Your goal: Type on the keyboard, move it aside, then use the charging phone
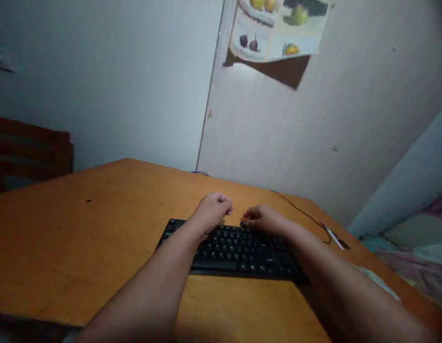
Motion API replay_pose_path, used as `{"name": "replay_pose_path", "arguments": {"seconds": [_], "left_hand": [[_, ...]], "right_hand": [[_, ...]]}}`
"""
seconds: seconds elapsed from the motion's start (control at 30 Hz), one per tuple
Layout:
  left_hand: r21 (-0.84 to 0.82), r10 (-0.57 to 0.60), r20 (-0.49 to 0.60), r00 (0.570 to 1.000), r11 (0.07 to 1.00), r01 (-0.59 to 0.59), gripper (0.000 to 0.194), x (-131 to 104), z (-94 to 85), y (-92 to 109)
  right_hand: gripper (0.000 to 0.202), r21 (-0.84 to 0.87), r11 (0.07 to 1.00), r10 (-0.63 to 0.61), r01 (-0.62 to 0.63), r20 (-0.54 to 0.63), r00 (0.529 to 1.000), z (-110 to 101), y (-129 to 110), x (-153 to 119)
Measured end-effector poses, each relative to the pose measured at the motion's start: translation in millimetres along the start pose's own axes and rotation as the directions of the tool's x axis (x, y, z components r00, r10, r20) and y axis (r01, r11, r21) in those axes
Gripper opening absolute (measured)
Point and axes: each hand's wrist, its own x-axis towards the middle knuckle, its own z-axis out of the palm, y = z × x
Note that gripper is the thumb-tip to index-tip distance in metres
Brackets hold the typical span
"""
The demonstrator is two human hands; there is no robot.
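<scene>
A black keyboard [224,252] lies on the wooden table [99,228], below both hands. My left hand [214,209] is over its back edge near the middle, fingers curled inward; whether anything is between them is too small to tell. To its right, my right hand [262,219] hovers at the keyboard's back edge, fingers bent. A small dark thing shows under its fingertips, and I cannot make out whether it is held or part of the keyboard. My forearms cover parts of the keys.
A dark cable [299,209] runs along the right side of the table near a white stick-like item [333,237]. A small dark bit [88,201] lies at the left. Behind stand a wall with a fruit poster [278,28] and a wooden chair [31,147].
</scene>
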Motion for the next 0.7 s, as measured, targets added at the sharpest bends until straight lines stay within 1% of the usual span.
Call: {"name": "replay_pose_path", "arguments": {"seconds": [0.1, 0.2, 0.33, 0.43, 0.5, 0.57, 0.63, 0.7], "left_hand": [[-0.006, -0.015, 0.009, 1.0, 1.0, 0.015, 0.004, -1, 1.9, -1], [-0.002, -0.015, 0.018, 1.0, 1.0, 0.015, 0.005, -1, 2.4, -3], [0.008, -0.037, 0.02, 0.999, 0.999, 0.037, 0.007, 0, 2.1, -6], [0.012, -0.048, 0.024, 0.999, 0.999, 0.048, 0.007, 0, 2.4, -7], [0.02, -0.033, 0.031, 0.999, 0.999, 0.033, 0.006, 0, 2.9, -7], [0.033, -0.009, 0.042, 0.999, 0.999, 0.008, 0.006, -1, 3.4, -6], [0.044, 0.003, 0.059, 0.998, 0.999, -0.006, 0.007, -1, 3.8, -6], [0.054, 0.0, 0.077, 0.997, 0.999, -0.005, 0.007, -2, 4.0, -6]], "right_hand": [[0.022, 0.03, 0.999, -0.014, 0.012, 0.073, 0.997, 2, -1, 8], [0.016, 0.062, 0.998, -0.01, 0.004, 0.102, 0.995, 5, 1, 14], [0.011, 0.096, 0.995, 0.013, -0.019, 0.057, 0.998, 9, 8, 17], [0.014, 0.138, 0.99, 0.008, -0.008, 0.001, 1.0, 7, 12, 14], [0.02, 0.175, 0.984, -0.015, 0.022, -0.039, 0.999, 4, 12, 7], [0.027, 0.284, 0.956, -0.053, 0.07, -0.067, 0.996, 0, 8, -6], [0.034, 0.437, 0.894, -0.072, 0.094, -0.068, 0.995, -2, 1, -23], [0.038, 0.561, 0.825, -0.059, 0.072, -0.041, 0.997, -4, -5, -41]]}}
